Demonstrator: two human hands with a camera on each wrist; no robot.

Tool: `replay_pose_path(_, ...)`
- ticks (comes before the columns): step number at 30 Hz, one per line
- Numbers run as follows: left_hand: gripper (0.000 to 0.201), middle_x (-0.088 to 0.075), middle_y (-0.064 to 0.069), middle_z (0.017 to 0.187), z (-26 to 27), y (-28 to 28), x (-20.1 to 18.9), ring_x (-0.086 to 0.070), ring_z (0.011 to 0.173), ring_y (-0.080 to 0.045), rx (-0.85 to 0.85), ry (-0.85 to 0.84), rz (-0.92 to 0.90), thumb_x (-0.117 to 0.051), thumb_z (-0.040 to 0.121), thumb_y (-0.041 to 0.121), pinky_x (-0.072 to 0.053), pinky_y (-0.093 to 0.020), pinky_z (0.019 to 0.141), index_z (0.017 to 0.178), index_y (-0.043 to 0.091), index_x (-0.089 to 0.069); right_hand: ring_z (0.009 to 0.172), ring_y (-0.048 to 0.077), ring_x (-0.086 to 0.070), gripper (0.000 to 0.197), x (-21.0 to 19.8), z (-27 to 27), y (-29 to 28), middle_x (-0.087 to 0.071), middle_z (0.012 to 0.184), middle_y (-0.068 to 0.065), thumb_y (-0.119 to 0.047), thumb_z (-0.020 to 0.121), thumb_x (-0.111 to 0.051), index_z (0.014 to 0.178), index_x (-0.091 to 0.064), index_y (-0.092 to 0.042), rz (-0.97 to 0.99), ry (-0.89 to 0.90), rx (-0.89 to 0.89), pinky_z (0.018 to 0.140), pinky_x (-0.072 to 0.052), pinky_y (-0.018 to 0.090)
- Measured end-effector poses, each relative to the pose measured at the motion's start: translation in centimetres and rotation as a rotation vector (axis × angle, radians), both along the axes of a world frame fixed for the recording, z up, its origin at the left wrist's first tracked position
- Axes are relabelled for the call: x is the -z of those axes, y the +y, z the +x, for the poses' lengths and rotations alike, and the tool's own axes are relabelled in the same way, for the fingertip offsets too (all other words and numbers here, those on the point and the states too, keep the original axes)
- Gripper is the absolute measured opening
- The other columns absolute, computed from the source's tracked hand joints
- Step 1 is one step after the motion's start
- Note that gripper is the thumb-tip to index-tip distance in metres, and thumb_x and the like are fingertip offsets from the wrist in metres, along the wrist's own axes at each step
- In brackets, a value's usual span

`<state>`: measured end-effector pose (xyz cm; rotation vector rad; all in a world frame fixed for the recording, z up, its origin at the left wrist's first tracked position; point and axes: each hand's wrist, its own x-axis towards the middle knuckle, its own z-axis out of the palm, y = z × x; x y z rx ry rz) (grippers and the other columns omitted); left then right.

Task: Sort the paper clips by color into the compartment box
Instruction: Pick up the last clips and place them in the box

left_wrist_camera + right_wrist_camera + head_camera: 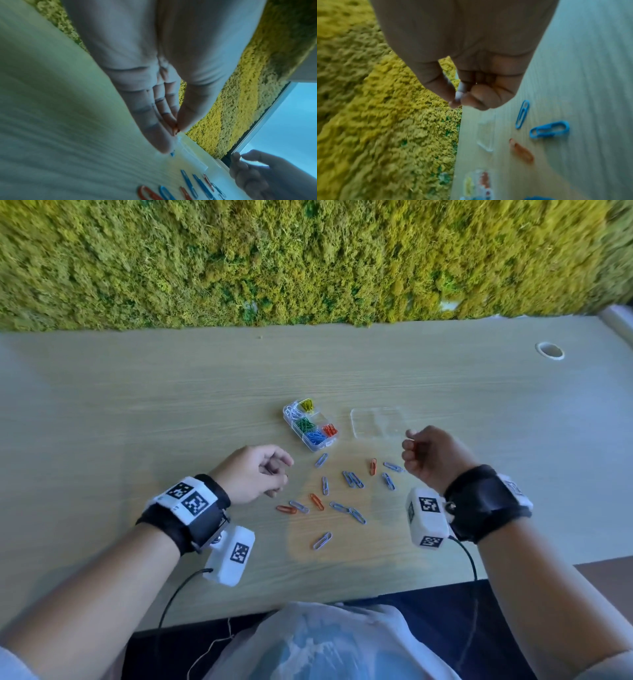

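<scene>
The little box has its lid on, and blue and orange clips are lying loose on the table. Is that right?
Not quite. The compartment box is open: its clear lid lies flat on the table to the right of the box, as the head view shows. The rest is right: blue clips and orange clips do lie loose on the table.
</scene>
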<state>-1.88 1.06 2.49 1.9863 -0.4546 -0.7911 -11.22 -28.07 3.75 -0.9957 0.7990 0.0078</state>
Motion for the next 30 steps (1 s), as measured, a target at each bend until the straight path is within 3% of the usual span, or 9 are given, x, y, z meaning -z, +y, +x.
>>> replay_pose_path(5, 0.029, -0.052, -0.006, 0.074, -0.4, 0.0, 0.3, -0.052, 0.054, -0.014, -0.004, 0.111, 0.065, -0.041, 0.09, -0.007, -0.044, -0.021, 0.045, 0.084, 0.015, -0.06, 0.049, 0.012, -0.036, 0.009, 0.7, -0.5, 0.7, -0.041, 0.059, 0.001, -0.006, 0.089, -0.058, 0.08, -0.061, -0.008, -0.638, 0.165, -0.408, 0.044, -0.03, 0.019)
replay_pose_path(9, 0.027, -0.044, 0.01, 0.049, -0.5, 0.0, 0.1, -0.037, 0.042, -0.008, 0.032, 0.029, 0.197, -0.046, 0.087, 0.003, -0.031, -0.018, 0.042, 0.071, 0.02, -0.058, 0.06, 0.016, -0.048, 0.009, 0.9, 0.6, 1.6, -0.052, 0.06, -0.001, -0.021, 0.082, -0.068, 0.079, -0.069, -0.013, -1.047, 0.287, -0.601, 0.052, -0.037, 0.023)
replay_pose_path(13, 0.012, -0.044, 0.01, 0.055, -1.1, 0.2, -0.2, -0.041, 0.05, -0.003, 0.227, -0.312, 0.402, -0.068, 0.075, 0.022, -0.033, -0.017, 0.053, 0.069, 0.03, -0.061, 0.066, 0.02, -0.057, 0.028, 0.9, 2.4, 2.9, -0.059, 0.061, 0.001, -0.037, 0.077, -0.069, 0.077, -0.071, -0.01, -1.314, 0.469, -0.801, 0.055, -0.044, 0.023)
replay_pose_path(16, 0.005, -0.05, 0.014, 0.071, -1.5, 0.1, 0.0, -0.05, 0.072, -0.007, 0.362, -0.434, 0.517, -0.07, 0.074, 0.034, -0.042, -0.021, 0.07, 0.079, 0.032, -0.067, 0.077, 0.025, -0.064, 0.039, 1.7, 3.4, 3.2, -0.068, 0.08, 0.008, -0.046, 0.08, -0.064, 0.084, -0.069, -0.008, -1.439, 0.527, -0.843, 0.064, -0.05, 0.028)
replay_pose_path(19, 0.007, -0.05, 0.013, 0.08, -1.8, -0.3, 0.1, -0.055, 0.084, -0.011, 0.4, -0.504, 0.547, -0.068, 0.078, 0.034, -0.048, -0.027, 0.079, 0.082, 0.029, -0.07, 0.068, 0.024, -0.06, 0.043, 2.1, 3.8, 3.6, -0.062, 0.072, 0.007, -0.05, 0.082, -0.059, 0.071, -0.058, -0.009, -1.492, 0.537, -0.903, 0.057, -0.046, 0.025)
replay_pose_path(21, 0.006, -0.05, 0.013, 0.08, -2.0, -0.6, 0.0, -0.057, 0.085, -0.013, 0.405, -0.53, 0.573, -0.067, 0.08, 0.033, -0.047, -0.026, 0.074, 0.081, 0.028, -0.069, 0.063, 0.022, -0.06, 0.045, 1.9, 4.0, 3.9, -0.059, 0.063, 0.005, -0.05, 0.083, -0.056, 0.062, -0.052, -0.01, -1.48, 0.55, -0.964, 0.051, -0.045, 0.024)
replay_pose_path(25, 0.009, -0.053, 0.011, 0.076, -2.1, -0.6, -0.1, -0.06, 0.083, -0.017, 0.391, -0.516, 0.588, -0.06, 0.077, 0.028, -0.049, -0.026, 0.073, 0.069, 0.028, -0.06, 0.074, 0.021, -0.061, 0.03, 0.8, 3.8, 4.8, -0.062, 0.072, 0.004, -0.04, 0.085, -0.058, 0.076, -0.063, -0.011, -1.358, 0.453, -0.946, 0.058, -0.046, 0.024)
replay_pose_path(28, 0.012, -0.051, 0.012, 0.064, -2.0, -0.4, -0.1, -0.053, 0.066, -0.014, 0.33, -0.452, 0.531, -0.062, 0.075, 0.026, -0.042, -0.021, 0.061, 0.065, 0.027, -0.055, 0.054, 0.015, -0.056, 0.02, 0.2, 3.3, 6.3, -0.061, 0.062, 0.003, -0.013, 0.087, -0.057, 0.067, -0.057, -0.012, -0.752, 0.163, -0.69, 0.049, -0.046, 0.02)
replay_pose_path(30, 0.017, -0.049, 0.01, 0.057, -1.8, -0.4, -0.2, -0.044, 0.055, -0.012, 0.193, -0.242, 0.357, -0.065, 0.075, 0.025, -0.037, -0.02, 0.055, 0.063, 0.024, -0.054, 0.045, 0.011, -0.058, 0.021, 0.0, 2.9, 7.0, -0.063, 0.059, 0.005, 0.002, 0.089, -0.051, 0.071, -0.055, -0.009, -0.228, -0.005, -0.471, 0.042, -0.047, 0.016)
